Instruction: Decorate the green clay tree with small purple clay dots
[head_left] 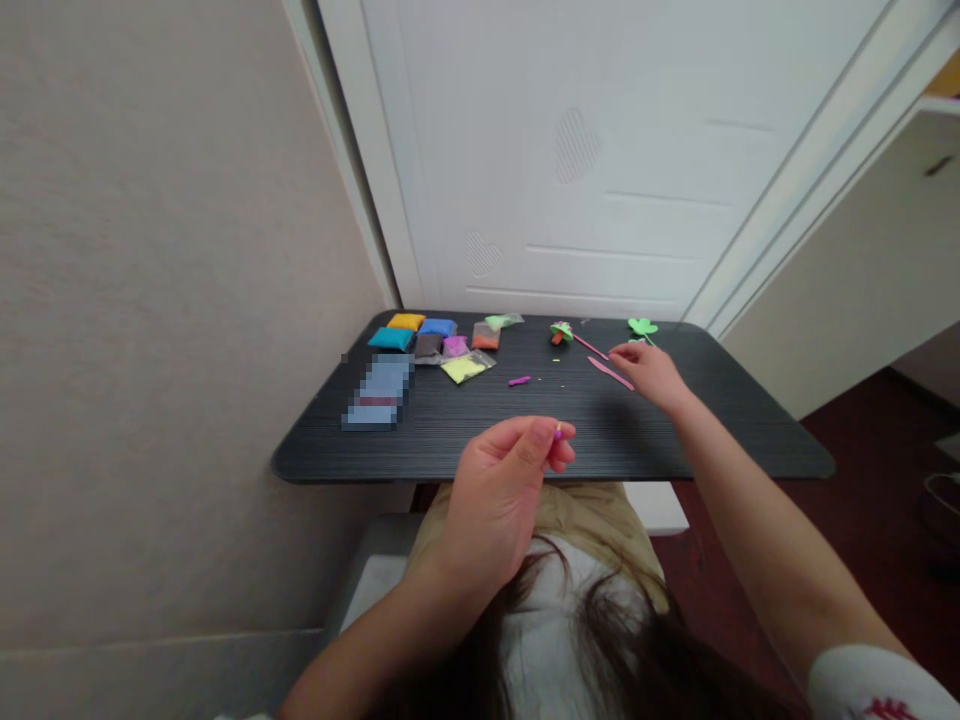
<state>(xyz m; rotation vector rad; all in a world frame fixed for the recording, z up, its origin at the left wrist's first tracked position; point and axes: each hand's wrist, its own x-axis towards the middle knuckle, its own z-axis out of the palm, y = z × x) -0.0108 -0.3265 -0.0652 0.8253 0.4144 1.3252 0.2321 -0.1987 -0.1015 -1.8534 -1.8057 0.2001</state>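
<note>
Landmark: purple roll (pixel 519 381), on dark table (pixel 420 455).

1. L hand (pixel 499 480): nearer the wearer than the roll & slightly R of it, raised; thumb & index pinched shut on small purple-and-yellow bit (pixel 557 433), other fingers curled. Material n/k.

2. R hand (pixel 654 376): well R of the roll; fingers bent, tips close tog. at near end of pink rod (pixel 591 346). Whether gripping rod or just beside it: can't tell.

3. Pink knife (pixel 611 373): R of the roll, lying flat at a slant, near R hand.

4. Green piece (pixel 561 329), w/ orange part (pixel 556 339) under it: beyond & R of the roll, at far end of pink rod.

5. Green clover shape (pixel 643 327): far R of the roll, beyond R hand.

6. Yellow bag (pixel 463 369): just L of the roll.

7. Other bags, all beyond & L of the roll: orange bag (pixel 406 322), teal bag (pixel 391 339), blue bag (pixel 438 327), dark bag (pixel 428 346), pink bag (pixel 454 346), red-orange bag (pixel 486 337), pale green bag (pixel 501 321).

8. Pixelated item (pixel 380 392): well L of the roll; ID unclear.

9. Yellow crumb (pixel 556 360): beyond & R of the roll.
</note>
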